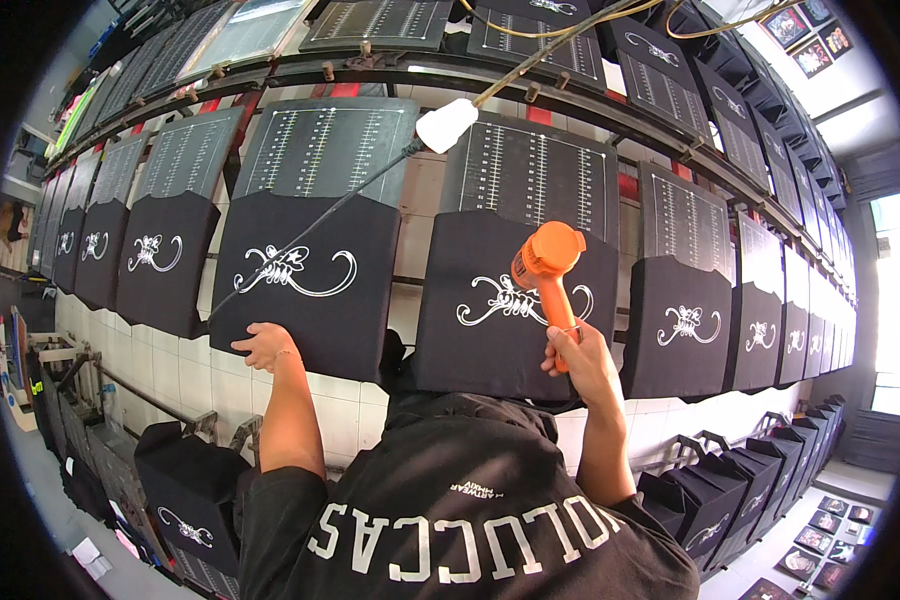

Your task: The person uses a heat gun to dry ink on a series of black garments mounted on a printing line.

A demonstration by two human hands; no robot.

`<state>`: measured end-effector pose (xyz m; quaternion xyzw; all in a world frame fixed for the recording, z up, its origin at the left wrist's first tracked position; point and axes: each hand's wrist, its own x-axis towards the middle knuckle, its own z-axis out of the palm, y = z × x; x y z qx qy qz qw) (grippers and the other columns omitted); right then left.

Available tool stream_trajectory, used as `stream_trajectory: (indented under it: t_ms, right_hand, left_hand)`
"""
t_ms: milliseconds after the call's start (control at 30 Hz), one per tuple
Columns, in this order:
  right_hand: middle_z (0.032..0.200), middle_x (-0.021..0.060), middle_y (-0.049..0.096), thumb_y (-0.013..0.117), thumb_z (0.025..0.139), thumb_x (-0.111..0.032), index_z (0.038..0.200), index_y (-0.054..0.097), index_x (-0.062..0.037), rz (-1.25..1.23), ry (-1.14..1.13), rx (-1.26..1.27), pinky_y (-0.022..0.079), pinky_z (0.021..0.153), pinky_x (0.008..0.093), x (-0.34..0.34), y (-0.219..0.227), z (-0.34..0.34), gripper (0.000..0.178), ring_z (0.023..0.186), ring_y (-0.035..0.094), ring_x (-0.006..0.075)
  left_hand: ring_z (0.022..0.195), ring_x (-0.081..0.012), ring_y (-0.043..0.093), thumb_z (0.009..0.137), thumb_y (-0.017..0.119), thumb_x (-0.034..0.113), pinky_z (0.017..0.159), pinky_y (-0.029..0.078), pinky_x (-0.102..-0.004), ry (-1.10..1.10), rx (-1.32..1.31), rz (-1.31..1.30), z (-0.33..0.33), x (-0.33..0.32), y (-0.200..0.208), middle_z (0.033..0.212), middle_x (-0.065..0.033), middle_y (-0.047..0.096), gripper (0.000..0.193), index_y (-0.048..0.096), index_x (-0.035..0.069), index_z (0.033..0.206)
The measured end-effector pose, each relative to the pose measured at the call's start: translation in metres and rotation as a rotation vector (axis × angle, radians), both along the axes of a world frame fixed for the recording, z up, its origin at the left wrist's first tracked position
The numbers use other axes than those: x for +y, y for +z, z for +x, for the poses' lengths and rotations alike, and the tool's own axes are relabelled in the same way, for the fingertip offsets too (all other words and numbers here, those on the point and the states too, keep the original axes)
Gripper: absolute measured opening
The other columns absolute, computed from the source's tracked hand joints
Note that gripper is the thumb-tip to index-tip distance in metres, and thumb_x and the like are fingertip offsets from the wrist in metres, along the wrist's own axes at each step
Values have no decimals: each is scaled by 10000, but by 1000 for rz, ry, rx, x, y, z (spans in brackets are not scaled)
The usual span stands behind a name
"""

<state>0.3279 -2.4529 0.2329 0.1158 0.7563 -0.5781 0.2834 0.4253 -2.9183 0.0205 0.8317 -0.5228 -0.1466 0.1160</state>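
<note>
My right hand [582, 362] is wrapped round the handle of an orange hair dryer [550, 255]. Its round head is over a black shirt [450, 345] with a white scroll-like print, partly covering that print. At the front left corner of another black shirt [320, 225], my left hand [267, 347] reaches out with its fingers apart, and nothing shows in them. The same white design [295, 272] is on this shirt. A black cord [335, 212] slants across it from a white connector [448, 125] hanging above the boards.
Dark boards with ruler-like markings [325, 145] hold the shirts in a long row along a metal rail [390, 77]. More printed shirts [678, 325] extend left and right. Behind me stands another row of shirt-covered boards [715, 510]. Yellow cable [630, 12] hangs overhead.
</note>
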Motion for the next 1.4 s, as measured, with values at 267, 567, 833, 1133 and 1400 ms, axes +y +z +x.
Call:
stream_trajectory:
  t_ms: [267,567,833,1133,1400]
  right_hand:
    - [744,42,595,621,965,-231,1000,587,21,6,-64,-5,498,533,237,23,-7,-1,256,599,615,107]
    - [743,33,579,616,973,-255,984,575,4,-78,-174,50,495,536,232,31,-11,-4,263,606,606,101]
    - [743,29,580,609,979,-270,990,585,1,-30,-191,72,484,532,232,34,-9,0,272,599,598,99]
    - [737,28,587,613,964,-238,956,593,7,-45,-148,8,490,546,241,30,-5,9,246,600,604,100]
    - [736,35,590,619,967,-256,951,587,12,-9,-148,7,493,539,239,36,5,19,271,603,614,105]
  left_hand:
    - [1293,-478,472,1009,356,423,999,451,-593,5,87,17,-3,4,11,1424,-337,392,641,228,130,1565]
    - [1239,-450,524,1011,352,447,938,497,-573,20,-22,-13,-1,-3,-4,1352,-300,460,631,244,153,1558]
    - [1230,-454,531,1004,359,442,933,491,-583,17,-8,-23,-4,-2,-4,1348,-302,462,633,244,153,1556]
    - [1225,-451,539,999,367,439,943,486,-581,20,-15,-38,-1,-4,-10,1352,-303,467,637,248,151,1555]
    - [1231,-473,525,1005,363,441,950,477,-600,-17,34,-8,4,1,-2,1378,-325,427,646,230,140,1561]
